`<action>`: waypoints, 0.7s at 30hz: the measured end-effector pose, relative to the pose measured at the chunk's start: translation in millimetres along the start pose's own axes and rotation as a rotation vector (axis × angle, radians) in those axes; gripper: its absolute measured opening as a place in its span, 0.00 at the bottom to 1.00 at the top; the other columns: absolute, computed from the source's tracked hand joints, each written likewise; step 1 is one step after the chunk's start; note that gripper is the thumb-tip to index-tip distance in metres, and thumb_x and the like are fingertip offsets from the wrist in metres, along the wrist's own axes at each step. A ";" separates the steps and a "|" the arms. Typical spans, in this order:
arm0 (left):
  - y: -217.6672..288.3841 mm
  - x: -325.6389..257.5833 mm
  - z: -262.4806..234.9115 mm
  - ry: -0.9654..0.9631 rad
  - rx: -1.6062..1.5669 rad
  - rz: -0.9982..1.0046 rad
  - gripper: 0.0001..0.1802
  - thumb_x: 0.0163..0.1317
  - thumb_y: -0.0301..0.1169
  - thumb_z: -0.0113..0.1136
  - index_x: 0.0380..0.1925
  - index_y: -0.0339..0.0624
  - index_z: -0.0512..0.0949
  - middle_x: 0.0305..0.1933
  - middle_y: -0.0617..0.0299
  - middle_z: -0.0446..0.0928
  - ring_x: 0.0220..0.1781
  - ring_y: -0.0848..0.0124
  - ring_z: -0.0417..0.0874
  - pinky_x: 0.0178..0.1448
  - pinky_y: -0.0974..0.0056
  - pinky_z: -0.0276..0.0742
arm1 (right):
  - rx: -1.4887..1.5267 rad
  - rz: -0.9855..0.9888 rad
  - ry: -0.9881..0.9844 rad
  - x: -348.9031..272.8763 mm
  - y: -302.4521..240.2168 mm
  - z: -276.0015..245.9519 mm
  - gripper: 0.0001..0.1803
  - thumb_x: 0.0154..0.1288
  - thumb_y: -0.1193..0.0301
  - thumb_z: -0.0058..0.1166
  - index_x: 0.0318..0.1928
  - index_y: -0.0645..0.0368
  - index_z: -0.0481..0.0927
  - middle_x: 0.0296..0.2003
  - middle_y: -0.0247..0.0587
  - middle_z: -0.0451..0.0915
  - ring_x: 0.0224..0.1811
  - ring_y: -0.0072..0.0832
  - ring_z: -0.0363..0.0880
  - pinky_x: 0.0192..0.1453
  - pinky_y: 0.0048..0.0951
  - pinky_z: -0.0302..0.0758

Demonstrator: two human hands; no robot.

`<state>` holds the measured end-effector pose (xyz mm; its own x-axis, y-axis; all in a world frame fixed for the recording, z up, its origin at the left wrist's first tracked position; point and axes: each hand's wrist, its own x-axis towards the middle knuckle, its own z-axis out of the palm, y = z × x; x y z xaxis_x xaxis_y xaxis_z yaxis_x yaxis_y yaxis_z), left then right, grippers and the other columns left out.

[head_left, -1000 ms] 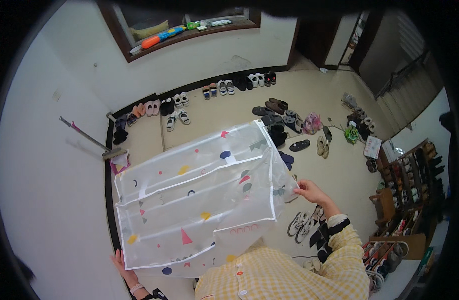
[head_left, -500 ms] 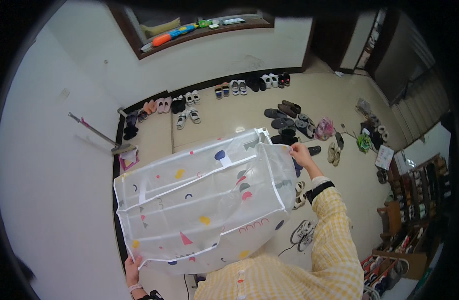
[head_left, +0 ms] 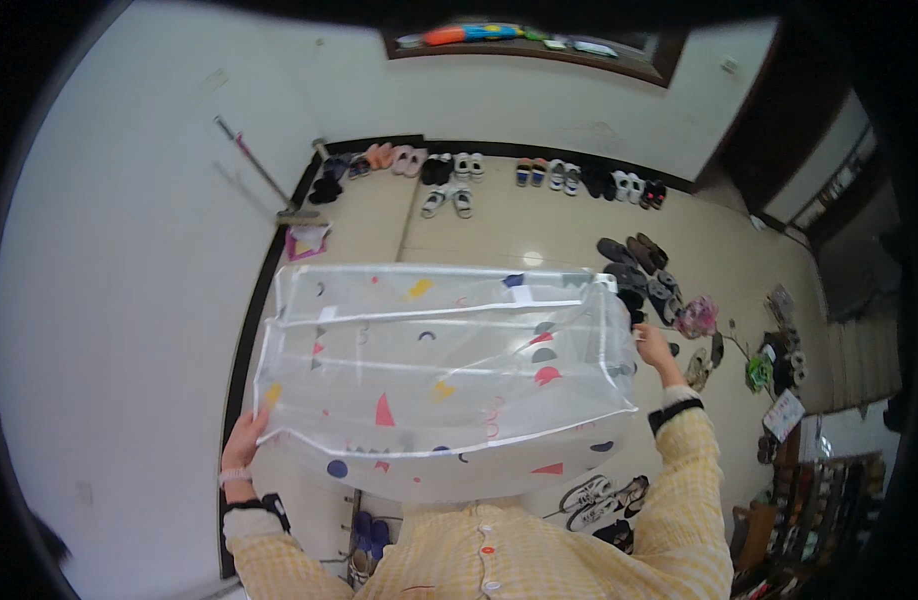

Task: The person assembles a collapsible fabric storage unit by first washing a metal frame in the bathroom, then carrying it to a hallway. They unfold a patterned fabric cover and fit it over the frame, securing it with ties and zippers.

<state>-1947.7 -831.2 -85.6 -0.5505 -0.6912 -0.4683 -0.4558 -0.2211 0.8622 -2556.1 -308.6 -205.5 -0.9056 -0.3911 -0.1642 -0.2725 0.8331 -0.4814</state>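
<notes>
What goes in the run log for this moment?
left hand: grips cover edge | right hand: grips opposite edge | clear patterned cover: spread above floor

A large clear plastic cover with coloured shapes is stretched between both hands, left hand and right hand, blocking the space straight ahead and much of the floor below. Open tiled floor lies beyond it. A row of shoes lines the far wall, more shoes crowd the right, and a broom leans at left.
</notes>
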 end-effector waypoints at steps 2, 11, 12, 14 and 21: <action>7.0 5.9 -1.7 -0.028 0.059 0.032 0.22 0.67 0.43 0.48 0.46 0.33 0.75 0.38 0.64 0.79 0.36 0.76 0.77 0.41 0.68 0.73 | 0.232 0.030 0.133 -3.4 -9.3 -17.8 0.14 0.63 0.72 0.49 0.49 0.63 0.76 0.34 0.39 0.81 0.32 0.25 0.79 0.35 0.26 0.74; 90.8 24.9 12.1 -0.134 0.292 -0.244 0.27 0.65 0.51 0.48 0.49 0.39 0.74 0.40 0.65 0.78 0.38 0.74 0.77 0.42 0.68 0.73 | 0.257 -0.050 -0.177 -9.4 -153.7 -63.8 0.43 0.60 0.47 0.53 0.62 0.70 0.60 0.53 0.58 0.72 0.56 0.38 0.73 0.60 0.31 0.66; 98.3 33.2 13.4 -0.082 0.326 -0.271 0.27 0.65 0.52 0.48 0.48 0.39 0.75 0.40 0.65 0.78 0.38 0.74 0.77 0.42 0.67 0.73 | 0.210 -0.040 -0.172 -8.3 -160.0 -59.1 0.43 0.58 0.45 0.54 0.63 0.66 0.62 0.59 0.55 0.68 0.63 0.39 0.65 0.63 0.36 0.62; 104.3 61.3 17.1 0.011 0.440 -0.191 0.27 0.65 0.52 0.47 0.45 0.38 0.77 0.39 0.66 0.78 0.37 0.74 0.76 0.41 0.66 0.71 | 0.225 -0.081 -0.078 -5.1 -163.7 -46.6 0.39 0.60 0.49 0.53 0.61 0.67 0.63 0.58 0.59 0.67 0.63 0.43 0.64 0.65 0.34 0.60; 51.8 163.8 37.0 0.425 0.512 0.323 0.19 0.61 0.43 0.52 0.32 0.36 0.81 0.27 0.51 0.80 0.30 0.61 0.81 0.36 0.58 0.72 | 0.100 -0.319 0.131 -5.9 -141.0 -30.0 0.19 0.69 0.61 0.44 0.48 0.65 0.75 0.56 0.58 0.68 0.63 0.47 0.63 0.63 0.35 0.61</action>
<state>-2087.4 -930.5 -124.8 -0.4413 -0.8973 -0.0013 -0.6432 0.3153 0.6977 -2522.0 -412.0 -110.8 -0.8155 -0.5669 0.1167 -0.5214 0.6321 -0.5732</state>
